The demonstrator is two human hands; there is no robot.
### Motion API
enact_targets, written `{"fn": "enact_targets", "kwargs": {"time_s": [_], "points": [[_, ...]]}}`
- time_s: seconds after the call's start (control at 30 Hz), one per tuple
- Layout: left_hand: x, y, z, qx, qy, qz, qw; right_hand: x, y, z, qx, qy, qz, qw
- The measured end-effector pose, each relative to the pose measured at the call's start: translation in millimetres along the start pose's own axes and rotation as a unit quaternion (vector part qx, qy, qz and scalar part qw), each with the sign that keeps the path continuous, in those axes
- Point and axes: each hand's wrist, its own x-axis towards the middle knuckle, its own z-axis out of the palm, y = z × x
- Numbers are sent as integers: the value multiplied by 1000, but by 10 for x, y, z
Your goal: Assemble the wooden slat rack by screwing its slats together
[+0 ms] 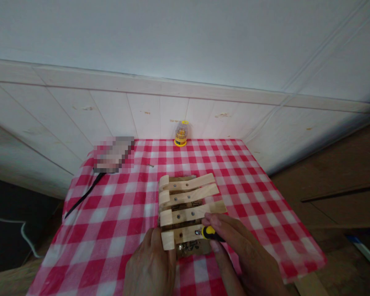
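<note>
Several pale wooden pieces (pixel 189 198) lie side by side across a brownish board (pixel 197 248) in the middle of the checked cloth. Dark screws show in the upper three pieces; the nearest one has a dark hole near its left end. My left hand (pixel 151 263) presses against the left end of the nearest piece, its fingertips partly hidden. In my right hand (pixel 243 255) is a yellow and black screwdriver (pixel 209 232), held between thumb and fingers, its tip pointing left at the right part of the nearest piece.
A clear and yellow bit container (pixel 181 133) stands at the table's back edge by the wall. A blurred flat object (pixel 114 154) with a black strap lies back left. One small screw (pixel 150 165) lies on the checked cloth (pixel 111 222).
</note>
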Motion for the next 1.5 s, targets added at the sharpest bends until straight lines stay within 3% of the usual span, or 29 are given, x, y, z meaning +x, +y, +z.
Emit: {"fn": "enact_targets", "kwargs": {"time_s": [0.2,0.47,0.6,0.87,1.1,1.33,1.5], "points": [[15,63,-79,1,-7,-1,1000,13,79,-21,-39,1,31,999],[25,110,-128,18,-23,-10,1000,-17,63,-50,8,0,70,998],[22,113,-132,19,-19,-12,1000,-35,66,-20,33,45,90,994],[29,110,-128,5,-20,-18,1000,57,102,-9,19,49,30,998],[41,101,-155,-7,-43,-19,999,27,114,20,8,75,91,993],[29,108,-143,-5,-25,-14,1000,97,110,8,-4,81,37,996],[18,92,-112,-2,-10,-7,1000,40,82,-20,2,47,66,997]]}}
